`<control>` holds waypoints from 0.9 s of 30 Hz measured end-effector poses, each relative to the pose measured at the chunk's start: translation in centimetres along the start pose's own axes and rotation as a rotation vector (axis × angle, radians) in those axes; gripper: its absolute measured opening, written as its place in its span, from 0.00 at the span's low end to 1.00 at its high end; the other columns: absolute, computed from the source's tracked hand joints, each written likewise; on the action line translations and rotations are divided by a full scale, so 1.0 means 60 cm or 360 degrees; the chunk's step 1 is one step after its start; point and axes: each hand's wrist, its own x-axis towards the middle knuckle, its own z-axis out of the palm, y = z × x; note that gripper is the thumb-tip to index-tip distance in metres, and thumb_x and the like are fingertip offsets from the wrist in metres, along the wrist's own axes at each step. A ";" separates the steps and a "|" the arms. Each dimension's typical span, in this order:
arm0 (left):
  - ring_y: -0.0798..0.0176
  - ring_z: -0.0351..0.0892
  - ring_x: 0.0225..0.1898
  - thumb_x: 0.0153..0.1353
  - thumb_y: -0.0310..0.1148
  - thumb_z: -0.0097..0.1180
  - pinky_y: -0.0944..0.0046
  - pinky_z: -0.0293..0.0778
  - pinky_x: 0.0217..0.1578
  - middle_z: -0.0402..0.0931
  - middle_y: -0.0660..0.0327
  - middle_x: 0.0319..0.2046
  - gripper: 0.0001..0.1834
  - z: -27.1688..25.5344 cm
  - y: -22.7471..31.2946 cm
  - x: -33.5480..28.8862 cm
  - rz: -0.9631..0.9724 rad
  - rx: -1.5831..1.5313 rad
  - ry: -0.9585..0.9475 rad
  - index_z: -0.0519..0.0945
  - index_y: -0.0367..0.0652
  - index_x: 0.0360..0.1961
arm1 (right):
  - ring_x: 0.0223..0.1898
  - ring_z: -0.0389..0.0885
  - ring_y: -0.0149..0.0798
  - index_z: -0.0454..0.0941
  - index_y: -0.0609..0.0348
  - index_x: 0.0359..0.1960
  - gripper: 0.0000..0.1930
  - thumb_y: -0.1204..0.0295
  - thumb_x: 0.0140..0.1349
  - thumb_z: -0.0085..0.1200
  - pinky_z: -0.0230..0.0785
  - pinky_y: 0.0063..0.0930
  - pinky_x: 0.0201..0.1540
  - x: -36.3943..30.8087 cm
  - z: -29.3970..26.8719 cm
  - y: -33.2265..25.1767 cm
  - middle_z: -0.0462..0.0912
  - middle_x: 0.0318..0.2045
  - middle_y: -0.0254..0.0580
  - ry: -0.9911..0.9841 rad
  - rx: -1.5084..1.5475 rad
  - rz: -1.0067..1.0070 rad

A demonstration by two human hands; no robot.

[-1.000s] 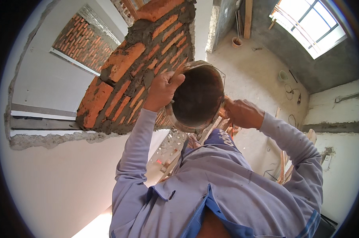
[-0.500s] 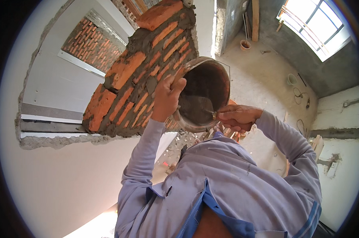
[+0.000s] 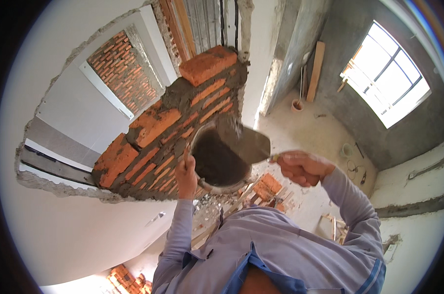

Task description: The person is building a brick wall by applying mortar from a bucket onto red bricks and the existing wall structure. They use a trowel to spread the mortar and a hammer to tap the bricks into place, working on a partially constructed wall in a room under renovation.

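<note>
My left hand grips the left side of a bucket, its thumb at the rim. Inside the bucket it is dark, and any mortar at the bottom is hard to make out. My right hand is closed round the handle of a trowel. The trowel's broad blade lies over the bucket's mouth, with wet grey mortar on its far end. Just beyond the bucket rises a part-built brick wall with thick mortar joints. A whole brick sits on its upper end.
Bricks and rubble lie on the floor below the bucket. More bricks are at the lower left. A wooden plank leans in the far corner near a small bucket. A window is at the upper right.
The trowel has come up from inside the bucket to over its mouth, bearing mortar. Bucket and left hand have shifted left and down in the picture, and the whole view has tilted.
</note>
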 end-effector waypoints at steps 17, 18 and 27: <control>0.66 0.57 0.20 0.65 0.51 0.56 0.58 0.55 0.22 0.58 0.63 0.15 0.29 -0.124 -0.189 -0.097 -0.0305 0.0236 0.0356 0.66 0.37 0.18 | 0.34 0.82 0.67 0.66 0.76 0.47 0.16 0.72 0.64 0.42 0.76 0.53 0.43 0.257 0.004 -0.285 0.80 0.30 0.69 0.1649 -0.2631 -0.1046; 0.65 0.57 0.19 0.65 0.51 0.56 0.57 0.55 0.22 0.58 0.62 0.15 0.30 -0.132 -0.196 -0.100 -0.0303 0.0215 0.0348 0.66 0.37 0.18 | 0.36 0.82 0.67 0.66 0.76 0.50 0.18 0.71 0.65 0.43 0.76 0.54 0.42 0.252 0.001 -0.293 0.81 0.32 0.67 0.1684 -0.2673 -0.1116; 0.65 0.55 0.19 0.62 0.52 0.61 0.57 0.55 0.21 0.58 0.62 0.14 0.32 -0.179 -0.229 -0.125 -0.0263 0.0182 0.0372 0.65 0.37 0.16 | 0.35 0.83 0.59 0.80 0.67 0.28 0.13 0.71 0.62 0.46 0.78 0.47 0.40 0.286 -0.033 -0.355 0.82 0.31 0.59 0.1083 -0.3623 -0.0677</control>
